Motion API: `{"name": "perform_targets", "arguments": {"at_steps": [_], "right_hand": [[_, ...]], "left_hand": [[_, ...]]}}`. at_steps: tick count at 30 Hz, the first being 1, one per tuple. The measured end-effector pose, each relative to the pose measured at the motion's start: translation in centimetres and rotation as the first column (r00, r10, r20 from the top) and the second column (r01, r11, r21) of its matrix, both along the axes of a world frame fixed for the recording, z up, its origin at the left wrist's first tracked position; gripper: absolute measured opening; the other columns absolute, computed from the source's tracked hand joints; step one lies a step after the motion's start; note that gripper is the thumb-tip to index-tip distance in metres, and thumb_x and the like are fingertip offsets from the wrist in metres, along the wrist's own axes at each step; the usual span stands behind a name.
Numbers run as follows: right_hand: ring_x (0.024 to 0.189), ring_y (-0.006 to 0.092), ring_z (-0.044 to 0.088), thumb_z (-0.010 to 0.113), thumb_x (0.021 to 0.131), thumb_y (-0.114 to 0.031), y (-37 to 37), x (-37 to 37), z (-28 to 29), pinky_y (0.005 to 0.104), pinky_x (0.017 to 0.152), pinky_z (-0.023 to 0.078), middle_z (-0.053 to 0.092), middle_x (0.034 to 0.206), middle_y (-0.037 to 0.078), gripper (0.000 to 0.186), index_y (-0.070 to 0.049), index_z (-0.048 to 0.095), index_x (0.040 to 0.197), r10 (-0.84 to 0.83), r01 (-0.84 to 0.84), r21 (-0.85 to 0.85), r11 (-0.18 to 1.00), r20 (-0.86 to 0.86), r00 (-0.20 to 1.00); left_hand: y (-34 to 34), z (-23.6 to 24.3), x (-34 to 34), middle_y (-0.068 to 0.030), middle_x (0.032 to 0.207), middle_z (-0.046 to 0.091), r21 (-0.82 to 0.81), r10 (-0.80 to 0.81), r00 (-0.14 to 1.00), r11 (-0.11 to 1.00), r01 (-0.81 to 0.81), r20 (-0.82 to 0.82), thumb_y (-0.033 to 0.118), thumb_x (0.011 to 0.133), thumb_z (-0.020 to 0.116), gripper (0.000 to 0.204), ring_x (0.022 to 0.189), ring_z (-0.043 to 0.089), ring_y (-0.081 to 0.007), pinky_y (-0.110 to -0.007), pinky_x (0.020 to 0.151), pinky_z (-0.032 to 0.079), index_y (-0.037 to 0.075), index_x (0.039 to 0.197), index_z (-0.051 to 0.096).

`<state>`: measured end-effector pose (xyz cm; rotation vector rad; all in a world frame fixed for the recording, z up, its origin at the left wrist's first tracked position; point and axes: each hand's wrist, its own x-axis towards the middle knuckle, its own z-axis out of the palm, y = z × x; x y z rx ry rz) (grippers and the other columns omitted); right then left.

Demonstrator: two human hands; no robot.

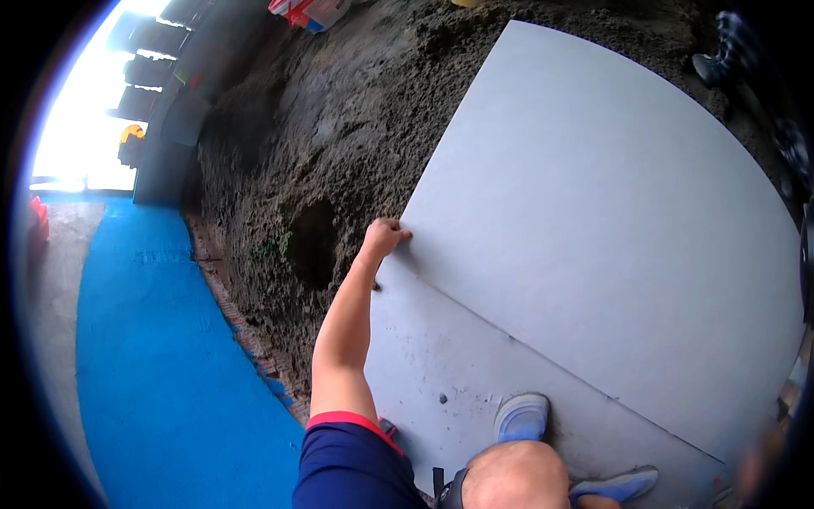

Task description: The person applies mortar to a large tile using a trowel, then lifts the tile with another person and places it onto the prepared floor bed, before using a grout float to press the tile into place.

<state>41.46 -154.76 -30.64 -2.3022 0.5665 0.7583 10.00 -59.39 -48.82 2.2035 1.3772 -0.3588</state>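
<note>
My left hand (390,237) is closed on the left corner of a large light-grey floor tile (610,220), its fingers curled at the edge. The tile lies over a bed of dark, crumbly mortar (365,127). Along a thin straight joint, the near edge of this tile meets a second grey tile (449,339), on which my shoes (522,417) rest. A blurred skin-coloured patch at the lower right rim, by the tile's right corner, may be my right hand (753,467); its fingers cannot be made out.
Dark crumbs dot the near tile. A blue floor strip (161,339) runs along the left, beside a ridged reddish edge. A red and white bucket (311,12) stands at the far side. At the upper right, another person's dark shoe (710,69) and checked clothing show near the tile.
</note>
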Motion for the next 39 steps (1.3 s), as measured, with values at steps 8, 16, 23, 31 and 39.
{"name": "perform_targets", "arguments": {"at_steps": [8, 16, 23, 31, 39], "right_hand": [[0.080, 0.0125, 0.058, 0.069, 0.086, -0.030, -6.3, -0.5, 6.8, 0.0304, 0.069, 0.049, 0.065, 0.089, 0.005, 0.039, -0.001, 0.062, 0.113, 0.044, -0.050, -0.161, 0.986, -0.040, 0.998], [0.068, 0.0103, 0.057, 0.063, 0.092, -0.035, -11.3, -3.1, 12.9, 0.0293, 0.063, 0.047, 0.062, 0.072, 0.001, 0.029, -0.006, 0.065, 0.094, 0.130, -0.116, -0.313, 0.942, 0.023, 0.991], [0.082, 0.0197, 0.064, 0.065, 0.087, -0.037, -18.0, -14.9, 8.0, 0.0357, 0.070, 0.049, 0.066, 0.095, 0.014, 0.044, -0.003, 0.060, 0.116, -0.227, 0.266, -0.324, 0.908, 0.153, 0.962], [0.126, 0.0372, 0.048, 0.070, 0.076, -0.047, -32.0, -25.0, -4.2, 0.0423, 0.105, 0.038, 0.047, 0.136, 0.027, 0.088, 0.002, 0.036, 0.141, -0.499, 0.486, -0.544, 0.684, 0.137, 0.855], [0.142, 0.0467, 0.011, 0.083, 0.048, -0.063, -43.3, -22.0, -17.8, 0.0502, 0.116, 0.017, 0.015, 0.153, 0.030, 0.145, -0.001, 0.002, 0.150, -0.530, 0.483, -0.536, 0.692, 0.078, 0.845]], "left_hand": [[6.4, -4.4, -0.4, -0.0188, 0.094, 0.067, 0.280, -0.234, 0.942, 0.913, 0.298, -0.240, 0.046, 0.074, 0.075, 0.054, 0.093, 0.063, -0.0347, -0.044, 0.081, 0.050, -0.001, 0.099, 0.064], [1.7, -3.8, 0.6, -0.0148, 0.084, 0.063, 0.284, -0.649, 0.754, 0.745, 0.604, 0.099, 0.029, 0.079, 0.069, 0.031, 0.077, 0.059, -0.0326, -0.041, 0.069, 0.048, 0.002, 0.096, 0.065], [-7.1, 5.3, 13.2, -0.0151, 0.084, 0.063, 0.337, -0.645, 0.744, 0.750, 0.570, 0.177, 0.025, 0.078, 0.069, 0.029, 0.077, 0.060, -0.0323, -0.041, 0.068, 0.047, 0.001, 0.095, 0.065], [-17.8, 10.2, 22.4, -0.0154, 0.085, 0.064, 0.387, -0.682, 0.711, 0.710, 0.588, 0.171, 0.020, 0.078, 0.069, 0.026, 0.077, 0.060, -0.0319, -0.041, 0.067, 0.047, 0.000, 0.094, 0.064], [-20.8, 20.1, 23.3, -0.0157, 0.085, 0.064, 0.502, -0.569, 0.816, 0.736, 0.453, 0.098, 0.016, 0.077, 0.069, 0.024, 0.077, 0.061, -0.0315, -0.041, 0.067, 0.047, -0.001, 0.093, 0.063]]}}
